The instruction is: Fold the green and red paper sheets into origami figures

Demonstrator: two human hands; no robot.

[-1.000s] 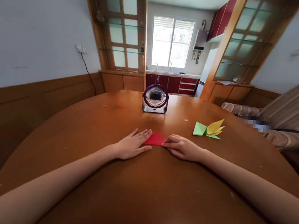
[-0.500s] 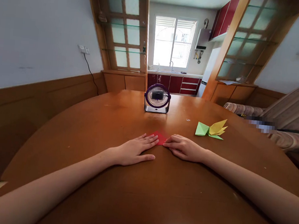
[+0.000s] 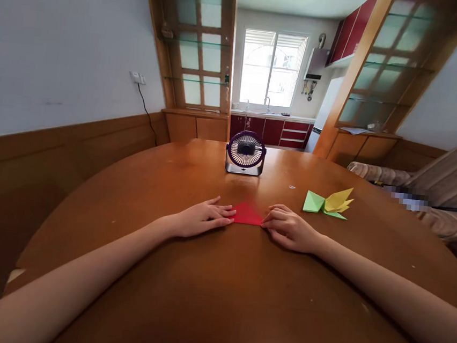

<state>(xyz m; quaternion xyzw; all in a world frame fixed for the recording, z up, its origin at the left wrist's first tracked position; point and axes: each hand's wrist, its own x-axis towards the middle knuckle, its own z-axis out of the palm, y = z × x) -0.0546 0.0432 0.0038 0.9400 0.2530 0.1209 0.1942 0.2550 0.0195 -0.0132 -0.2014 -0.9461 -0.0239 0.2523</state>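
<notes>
A red sheet of paper [image 3: 247,215], folded into a triangle, lies flat on the brown wooden table [image 3: 217,289], its long edge towards me. My left hand [image 3: 202,217] rests at its left corner with the fingers stretched out and the fingertips on the paper. At the right corner, my right hand [image 3: 290,228] pinches the paper between thumb and fingers. Part of each corner is hidden under the fingertips.
A small purple desk fan [image 3: 246,150] stands beyond the paper. To the right lies a folded green and yellow paper piece [image 3: 325,202]. A striped armchair [image 3: 450,176] stands beside the table's right edge.
My left hand has slid left off the middle of the red paper to its left corner, so more of the triangle shows. My right hand stays at the right corner. The view has shifted slightly.
</notes>
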